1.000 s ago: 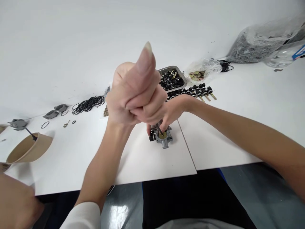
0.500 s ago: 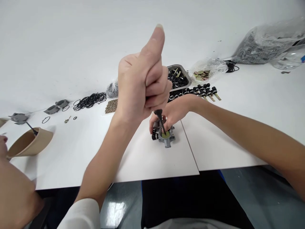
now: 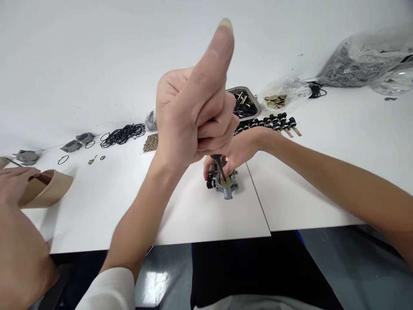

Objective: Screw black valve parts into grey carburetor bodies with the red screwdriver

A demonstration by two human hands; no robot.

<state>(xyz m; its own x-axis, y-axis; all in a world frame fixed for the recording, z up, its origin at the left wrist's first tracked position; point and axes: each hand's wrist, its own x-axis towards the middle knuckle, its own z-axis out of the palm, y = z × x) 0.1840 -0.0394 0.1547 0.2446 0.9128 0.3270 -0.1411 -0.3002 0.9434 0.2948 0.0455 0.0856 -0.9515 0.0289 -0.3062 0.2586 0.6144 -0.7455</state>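
Note:
My left hand point(image 3: 190, 116) is a raised fist with the thumb pointing up, shut on a black-handled screwdriver point(image 3: 220, 167). The tool's tip points down into a small grey metal casting point(image 3: 228, 189) that carries a brass disc point(image 3: 226, 182) in its bore. My right hand point(image 3: 241, 148) lies behind the casting, its fingers gripping it on the white table point(image 3: 200, 215). Most of the screwdriver handle is hidden inside my fist.
A metal tray point(image 3: 256, 102) of black parts and a row of black knobs point(image 3: 279, 122) lie behind. Left: black O-rings point(image 3: 122, 133), brass bits point(image 3: 151, 143), grey castings point(image 3: 77, 143). Another person's hand point(image 3: 13, 189) rests on a paper cup point(image 3: 53, 191). Plastic bags point(image 3: 355, 64) sit far right.
My left fist has risen and the thumb has straightened upward, exposing the screwdriver shaft above the casting. The other person's hand has come in and settled on the paper cup.

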